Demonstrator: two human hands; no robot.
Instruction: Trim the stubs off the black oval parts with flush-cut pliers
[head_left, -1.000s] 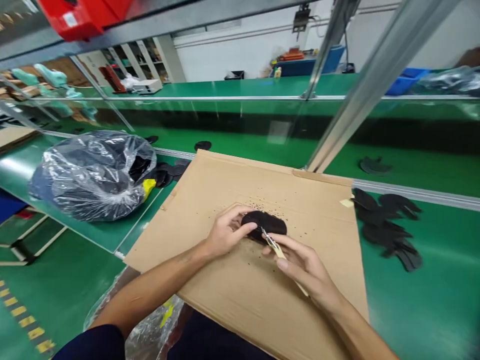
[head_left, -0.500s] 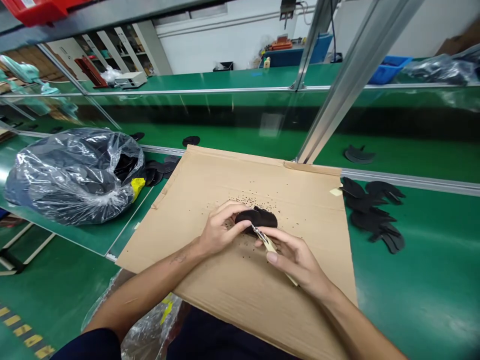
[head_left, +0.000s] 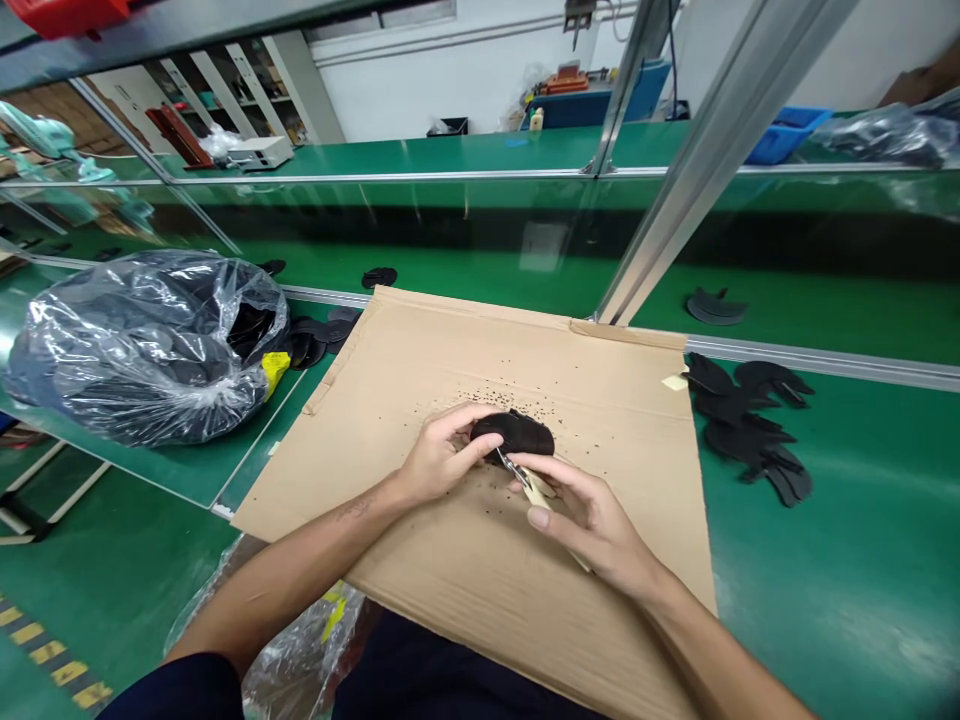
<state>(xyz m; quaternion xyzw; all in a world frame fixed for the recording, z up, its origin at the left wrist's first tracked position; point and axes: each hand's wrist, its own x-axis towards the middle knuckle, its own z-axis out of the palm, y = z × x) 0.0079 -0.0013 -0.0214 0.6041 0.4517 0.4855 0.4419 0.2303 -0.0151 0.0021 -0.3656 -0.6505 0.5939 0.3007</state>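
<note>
1. A cardboard sheet (head_left: pixel 465 580) lies on the green bench (head_left: pixel 862 560); a full plastic bag (head_left: pixel 142 345) sits left of it.
2. At the cardboard's middle, the left hand (head_left: pixel 435 462) pinches a black piece (head_left: pixel 521 432) with curled fingers.
3. The right hand (head_left: pixel 596 522) has its fingers closed round a tool (head_left: pixel 517 473), its metal tip on the piece beside the left thumb; a slip could nick it.

On a sheet of cardboard (head_left: pixel 465 560) over the green bench (head_left: pixel 847 560), the left hand (head_left: pixel 439 462) pinches a black oval piece (head_left: pixel 517 434) while the right hand (head_left: pixel 592 520) grips a pale-handled tool (head_left: pixel 534 489), its metal tip touching the piece's near edge. Dark specks dot the cardboard. More black pieces (head_left: pixel 750 425) lie to the right, and a clear plastic bag (head_left: pixel 146 345) of dark parts sits to the left.
</note>
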